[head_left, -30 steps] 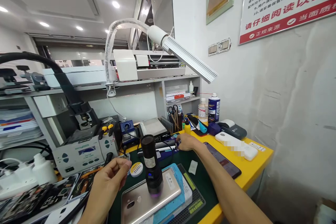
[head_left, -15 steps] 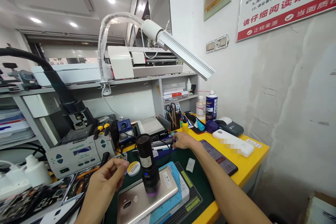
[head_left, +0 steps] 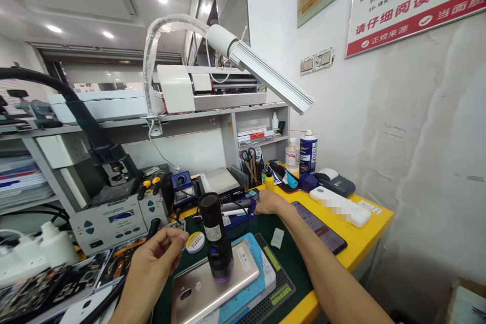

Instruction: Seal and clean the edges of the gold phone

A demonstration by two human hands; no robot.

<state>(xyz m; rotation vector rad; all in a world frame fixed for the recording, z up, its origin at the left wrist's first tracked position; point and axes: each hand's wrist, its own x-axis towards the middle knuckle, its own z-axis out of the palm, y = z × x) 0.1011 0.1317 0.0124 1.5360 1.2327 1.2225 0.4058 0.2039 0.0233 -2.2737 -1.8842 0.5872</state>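
My left hand (head_left: 163, 250) hovers left of a black flashlight (head_left: 212, 230), its thumb and index finger pinched; what they hold, if anything, is too small to name. The flashlight stands upright, with a violet glow at its base, on the back of a gold phone (head_left: 193, 293). Under the phone lies a blue and white box (head_left: 265, 276). My right hand (head_left: 268, 202) reaches to the back of the green mat, beside a small yellow bottle (head_left: 269, 181) and some tools; its fingertips are partly hidden. A round white and yellow tin (head_left: 195, 242) sits near my left fingertips.
A dark phone (head_left: 321, 228) lies under my right forearm's far side on the yellow table (head_left: 360, 258). A white power bank-like object (head_left: 339, 206) is behind it. Soldering station (head_left: 117, 223) at left, lamp (head_left: 271, 76) overhead, opened phone parts (head_left: 41, 288) at lower left.
The view has shifted slightly. My right hand has turned a little at the back of the mat, and its fingers point more away from the camera. My left hand keeps its pinch.
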